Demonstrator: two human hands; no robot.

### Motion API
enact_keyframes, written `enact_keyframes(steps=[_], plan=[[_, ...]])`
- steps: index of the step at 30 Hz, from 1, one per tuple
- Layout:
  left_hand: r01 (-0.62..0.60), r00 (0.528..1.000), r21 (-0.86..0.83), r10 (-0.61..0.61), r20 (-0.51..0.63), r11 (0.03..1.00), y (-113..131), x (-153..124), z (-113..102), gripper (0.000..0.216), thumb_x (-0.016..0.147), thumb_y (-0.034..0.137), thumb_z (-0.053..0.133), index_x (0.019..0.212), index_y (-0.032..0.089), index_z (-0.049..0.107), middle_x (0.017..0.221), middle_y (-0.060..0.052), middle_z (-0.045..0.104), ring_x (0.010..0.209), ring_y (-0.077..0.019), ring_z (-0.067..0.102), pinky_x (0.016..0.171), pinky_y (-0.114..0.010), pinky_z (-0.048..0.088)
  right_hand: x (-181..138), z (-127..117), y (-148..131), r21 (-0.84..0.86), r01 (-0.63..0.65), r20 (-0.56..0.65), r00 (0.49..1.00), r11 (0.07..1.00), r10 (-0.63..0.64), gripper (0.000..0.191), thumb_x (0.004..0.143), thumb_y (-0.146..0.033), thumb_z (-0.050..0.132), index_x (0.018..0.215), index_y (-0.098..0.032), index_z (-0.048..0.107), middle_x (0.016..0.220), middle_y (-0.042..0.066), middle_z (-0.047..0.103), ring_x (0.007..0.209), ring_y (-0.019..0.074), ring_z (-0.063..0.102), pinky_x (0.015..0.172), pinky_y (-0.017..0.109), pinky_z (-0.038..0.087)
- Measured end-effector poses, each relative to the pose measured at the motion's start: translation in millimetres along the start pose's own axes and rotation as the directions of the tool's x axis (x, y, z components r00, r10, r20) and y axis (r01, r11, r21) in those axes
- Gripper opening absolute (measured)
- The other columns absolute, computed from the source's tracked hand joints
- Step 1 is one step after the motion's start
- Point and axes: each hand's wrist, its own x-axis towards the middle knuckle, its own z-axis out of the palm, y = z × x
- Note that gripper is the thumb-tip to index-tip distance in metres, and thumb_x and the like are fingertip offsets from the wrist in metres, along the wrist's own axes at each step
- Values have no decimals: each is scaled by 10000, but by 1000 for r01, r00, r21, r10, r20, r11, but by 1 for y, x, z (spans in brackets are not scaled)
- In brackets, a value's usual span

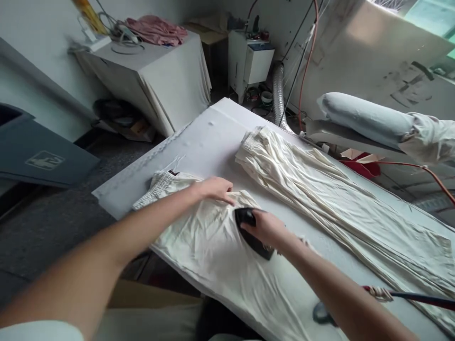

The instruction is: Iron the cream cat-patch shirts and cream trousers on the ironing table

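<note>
A cream pair of trousers (227, 251) with a gathered elastic waistband and a small dark label lies wrinkled on the white padded ironing table (192, 151). My right hand (265, 227) is wrapped round the handle of a black iron (254, 237), whose sole rests on the trousers. Just left of the iron's tip, my left hand (216, 190) bends over the upper edge of the trousers, its fingers gripping the cloth. A second cream pair of trousers (302, 170) stretches along the table's far right side.
A cloth-covered table (167, 66) with pink fabric (156, 29) stands at the back left. At left is a grey bin (42, 147). A padded sleeve arm (366, 116) juts over the right. A cord (419, 297) crosses the table beside a blurred dark ring-shaped thing (322, 313).
</note>
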Motion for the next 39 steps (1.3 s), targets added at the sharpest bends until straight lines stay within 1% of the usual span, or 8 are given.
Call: enact_keyframes(steps=[4, 8, 15, 21, 25, 29, 34, 39], plan=[[284, 953, -41, -287, -100, 958, -100, -53, -48, 448, 468, 554, 871, 637, 216, 630, 666, -50, 676, 849, -305, 667, 756, -325, 431, 80, -56, -31, -59, -153, -166, 976, 986, 141, 497, 951, -640, 524, 1102, -192, 678, 1052, 127, 733, 905, 267, 680, 700, 309, 425], [447, 804, -457, -570, -172, 769, -167, -140, -37, 599, 702, 744, 643, 893, 178, 679, 891, -104, 749, 870, -292, 690, 711, -323, 472, 80, -70, -51, -132, -152, -130, 982, 980, 135, 551, 977, -653, 473, 1040, -154, 699, 945, 147, 731, 820, 261, 679, 668, 315, 419], [468, 809, -582, -587, -20, 665, -170, -224, 6, 454, 633, 631, 715, 766, 201, 656, 856, -52, 727, 873, -284, 669, 686, -294, 442, 45, 15, -183, -158, 313, 287, 922, 937, -260, 469, 904, -642, 593, 1042, -212, 722, 997, 104, 766, 887, 256, 712, 703, 290, 470], [386, 764, -611, -611, -208, 691, -160, -222, 10, 318, 674, 451, 666, 850, 190, 619, 894, -41, 695, 883, -264, 649, 730, -304, 470, 68, 55, -285, -114, 396, 267, 896, 911, -355, 601, 981, -601, 475, 1306, -125, 645, 1174, 144, 739, 1064, 270, 713, 856, 305, 532], [232, 788, -647, -531, -313, 726, -112, -217, 13, 328, 675, 387, 716, 924, 178, 673, 1041, -72, 709, 982, -263, 661, 885, -346, 517, 22, 55, -237, -221, 566, 404, 795, 795, -453, 526, 965, -548, 518, 1190, -112, 711, 1127, 117, 754, 1021, 261, 720, 867, 320, 535], [-121, 926, -546, -104, -362, 829, -41, -231, 29, 242, 810, 448, 723, 961, 263, 764, 1187, -65, 716, 1147, -257, 652, 1048, -367, 485, -42, 38, -140, -187, 479, 489, 803, 857, -342, 383, 829, -547, 714, 937, -183, 766, 917, 115, 777, 861, 277, 733, 752, 319, 534], [224, 639, -646, -610, -468, 730, -24, -243, 82, 486, 779, 542, 734, 1121, 200, 687, 1252, -178, 688, 1249, -375, 610, 1035, -467, 503, -56, -4, -78, 62, 0, 295, 955, 998, -18, 451, 908, -629, 587, 1017, -211, 717, 907, 58, 758, 726, 196, 672, 614, 264, 439], [415, 608, -781, -781, -142, 466, -62, -234, 111, 353, 728, 454, 758, 939, 177, 702, 906, -105, 736, 1008, -366, 698, 928, -464, 537, -59, 17, -103, -83, 138, 168, 978, 987, -123, 317, 905, -474, 593, 974, -190, 717, 905, 82, 750, 792, 224, 683, 689, 287, 450]])
